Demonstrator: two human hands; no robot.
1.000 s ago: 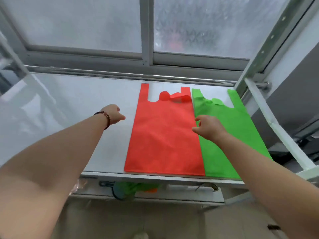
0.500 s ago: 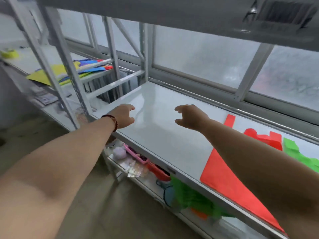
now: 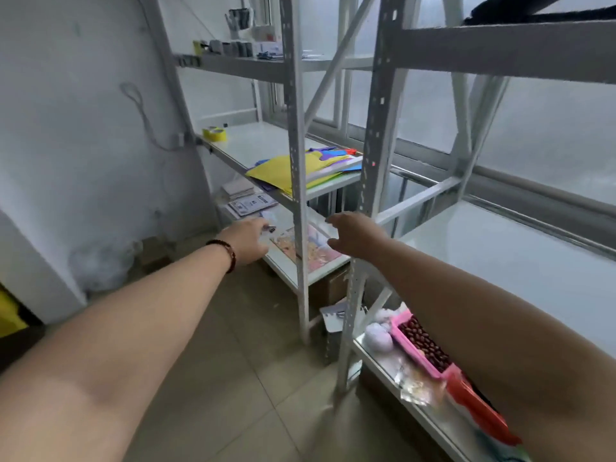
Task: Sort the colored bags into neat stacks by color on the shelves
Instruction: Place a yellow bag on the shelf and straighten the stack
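A loose pile of colored bags [image 3: 283, 170], yellow on top with blue, purple, green and red edges showing, lies on the middle shelf [image 3: 253, 145] of the left rack. Part of the pile is hidden behind a rack post [image 3: 296, 161]. My left hand [image 3: 248, 240] and my right hand [image 3: 355, 236] are both stretched forward in the air, below and in front of that pile, fingers relaxed and holding nothing. The white shelf [image 3: 500, 261] on the right is bare where it shows. The red and green bags are out of view.
A yellow tape roll [image 3: 215, 133] sits at the far end of the bag shelf. Papers and a printed sheet [image 3: 310, 248] lie on the lower left shelf. A pink tray of beans [image 3: 420, 345] and packets sit on the right rack's lower shelf. Tiled floor lies between.
The view has swung left, from the red and green bags on the right shelf to the left rack. Both hands left those bags and now reach toward the mixed pile, still holding nothing.
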